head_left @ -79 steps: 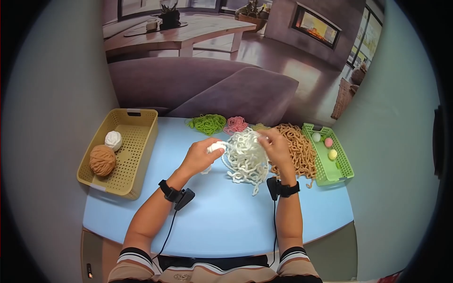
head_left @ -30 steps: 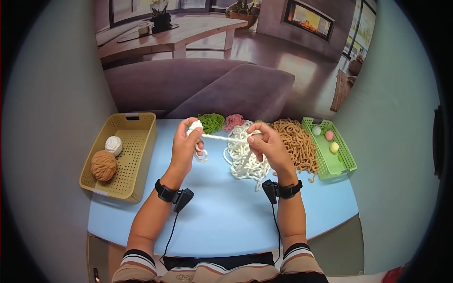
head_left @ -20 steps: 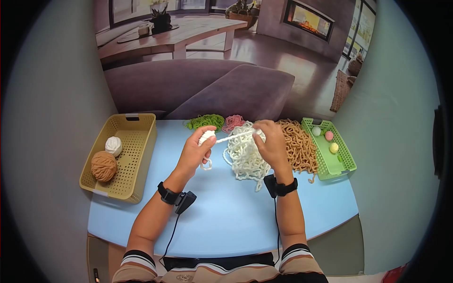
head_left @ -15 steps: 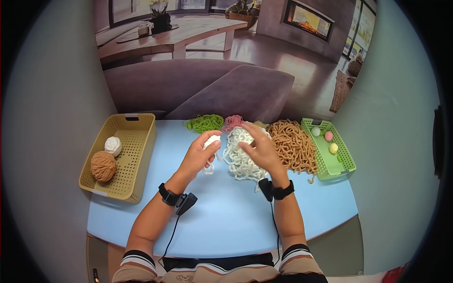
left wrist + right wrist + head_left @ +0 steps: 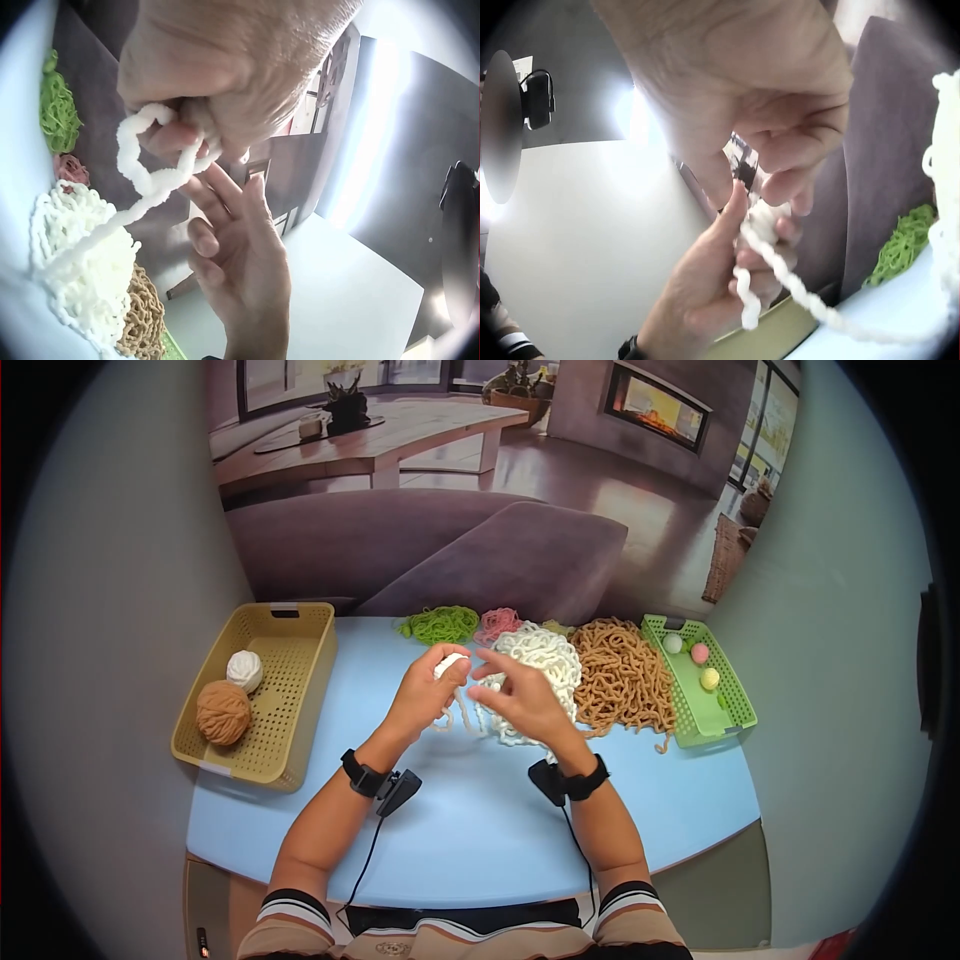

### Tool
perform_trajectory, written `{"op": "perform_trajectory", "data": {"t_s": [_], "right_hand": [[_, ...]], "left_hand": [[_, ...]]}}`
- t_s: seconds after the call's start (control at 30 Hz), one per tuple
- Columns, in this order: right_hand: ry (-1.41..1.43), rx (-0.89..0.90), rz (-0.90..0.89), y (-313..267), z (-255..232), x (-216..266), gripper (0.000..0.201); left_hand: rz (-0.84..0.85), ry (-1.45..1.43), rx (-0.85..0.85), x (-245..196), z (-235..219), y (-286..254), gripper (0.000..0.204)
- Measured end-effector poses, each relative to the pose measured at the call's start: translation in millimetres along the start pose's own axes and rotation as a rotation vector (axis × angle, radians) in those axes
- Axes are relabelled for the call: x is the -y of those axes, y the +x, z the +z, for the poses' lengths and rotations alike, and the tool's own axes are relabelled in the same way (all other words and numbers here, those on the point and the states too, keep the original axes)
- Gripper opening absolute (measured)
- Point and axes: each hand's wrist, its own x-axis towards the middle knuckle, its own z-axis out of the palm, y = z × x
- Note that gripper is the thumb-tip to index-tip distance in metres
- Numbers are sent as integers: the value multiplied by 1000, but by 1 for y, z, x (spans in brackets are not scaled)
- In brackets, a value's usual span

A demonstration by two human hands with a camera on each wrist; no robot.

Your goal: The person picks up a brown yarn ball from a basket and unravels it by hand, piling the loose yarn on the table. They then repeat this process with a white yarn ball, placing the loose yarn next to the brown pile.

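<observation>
My left hand grips a small wound ball of white yarn in front of the loose white yarn pile. A short loop of yarn dangles below that hand. From the ball, a thick strand runs down toward the pile, as the right wrist view shows. My right hand is just right of the ball, its fingers loosely bent and spread toward it, with no yarn seen between them. In the left wrist view its palm faces the ball.
Brown yarn lies right of the white pile, with green yarn and pink yarn behind. A tan basket at left holds a white and a brown ball. A green basket at right holds several small balls.
My right hand let go of the stretched strand and moved left, down to the ball. My left hand came lower and to the right, still holding the ball; the strand now hangs slack.
</observation>
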Motion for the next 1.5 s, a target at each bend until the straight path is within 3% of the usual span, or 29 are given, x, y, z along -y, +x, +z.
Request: {"op": "perform_trajectory", "data": {"t_s": [0.13,0.17,0.27,0.3,0.4,0.43,0.53,0.6,0.7,0.8,0.9,1.0,1.03,1.13,1.23,1.37,1.5], "right_hand": [[117,155,109,-3,30,3,63],[240,182,236,-4,28,11,40],[154,175,140,-1,12,5,22],[121,90,76,-4,6,9,20],[46,-124,-87,-6,-12,17,17],[75,-187,-85,-4,-18,15,14],[81,-444,-168,0,-39,6,18],[61,-633,-115,1,-54,-3,22],[-110,-817,-344,7,-70,-20,23],[-162,-882,-366,12,-70,-31,23],[-346,-900,-345,16,-73,-67,24],[-166,-485,74,8,-78,-102,25],[-216,-503,59,8,-74,-95,25],[188,-442,89,14,-66,-82,25],[347,-566,-218,11,-57,-14,24],[23,-546,-497,3,-68,0,20],[-207,-510,-363,12,-70,-45,19]], "left_hand": [[66,-115,-58,-4,4,-4,37],[85,-139,-67,-5,3,-4,36],[181,2,-69,4,-7,4,37],[184,33,-72,10,-7,7,35],[143,159,193,14,-4,3,32],[203,188,275,11,-1,-2,28],[447,438,246,-6,13,-14,25],[504,421,43,-10,19,-17,27],[642,370,-120,-10,17,-10,26],[486,343,-82,-2,14,-8,18],[316,353,-187,9,5,1,17],[354,214,-301,24,-10,13,19],[373,40,-332,24,-8,16,23],[322,-28,-422,15,-16,14,24],[264,-88,-484,13,-23,17,26],[102,-119,-446,15,-29,16,27],[-35,-168,-283,18,-29,16,25]]}}
